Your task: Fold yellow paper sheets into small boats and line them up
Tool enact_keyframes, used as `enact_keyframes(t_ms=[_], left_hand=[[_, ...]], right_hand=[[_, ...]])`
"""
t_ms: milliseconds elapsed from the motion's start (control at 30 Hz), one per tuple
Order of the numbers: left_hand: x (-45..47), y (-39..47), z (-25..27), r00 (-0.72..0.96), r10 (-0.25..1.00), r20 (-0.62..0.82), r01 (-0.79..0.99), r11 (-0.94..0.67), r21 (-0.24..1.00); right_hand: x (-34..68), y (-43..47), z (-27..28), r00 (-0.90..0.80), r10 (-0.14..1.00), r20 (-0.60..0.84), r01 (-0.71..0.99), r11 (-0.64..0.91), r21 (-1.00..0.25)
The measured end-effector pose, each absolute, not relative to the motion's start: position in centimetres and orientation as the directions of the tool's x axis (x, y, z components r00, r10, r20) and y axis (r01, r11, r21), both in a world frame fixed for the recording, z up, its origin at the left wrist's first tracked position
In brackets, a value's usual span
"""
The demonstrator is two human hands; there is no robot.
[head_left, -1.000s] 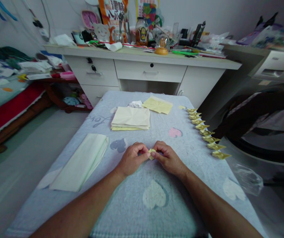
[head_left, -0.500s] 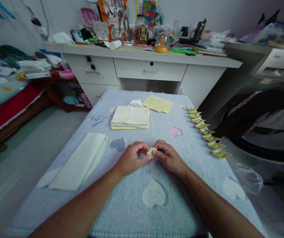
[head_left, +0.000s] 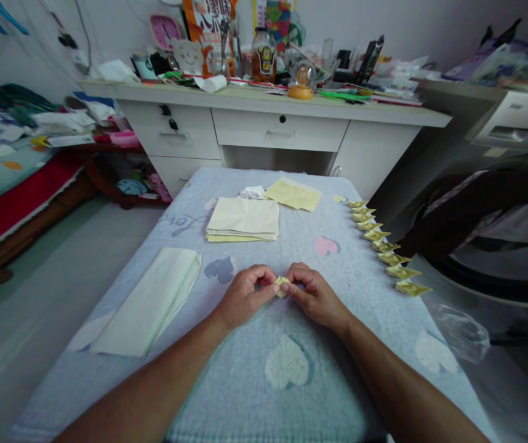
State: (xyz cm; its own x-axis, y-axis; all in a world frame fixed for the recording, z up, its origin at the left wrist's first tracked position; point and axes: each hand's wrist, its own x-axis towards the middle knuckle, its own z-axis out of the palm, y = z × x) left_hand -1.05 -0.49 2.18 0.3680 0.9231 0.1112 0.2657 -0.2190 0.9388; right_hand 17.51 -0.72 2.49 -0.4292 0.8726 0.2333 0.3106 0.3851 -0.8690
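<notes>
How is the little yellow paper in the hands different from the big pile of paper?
Size: the little yellow paper is tiny, while the pile of paper is much wider.
Color: the little yellow paper is yellow, but the pile of paper has a cream sheet on top.
Holding: the left hand and right hand pinch the little yellow paper; the pile of paper lies untouched.
Both look like paper with folds or creases.
</notes>
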Motion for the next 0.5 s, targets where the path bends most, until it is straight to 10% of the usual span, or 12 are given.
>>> enact_keyframes(t_ms=[500], left_hand=[[-1.04,-0.13,1.43,0.364,0.930,0.041,0.122,-0.091,0.988]], right_hand=[[17.92,-0.67,2.43,-0.395,0.896,0.204,0.317,0.341,-0.885]])
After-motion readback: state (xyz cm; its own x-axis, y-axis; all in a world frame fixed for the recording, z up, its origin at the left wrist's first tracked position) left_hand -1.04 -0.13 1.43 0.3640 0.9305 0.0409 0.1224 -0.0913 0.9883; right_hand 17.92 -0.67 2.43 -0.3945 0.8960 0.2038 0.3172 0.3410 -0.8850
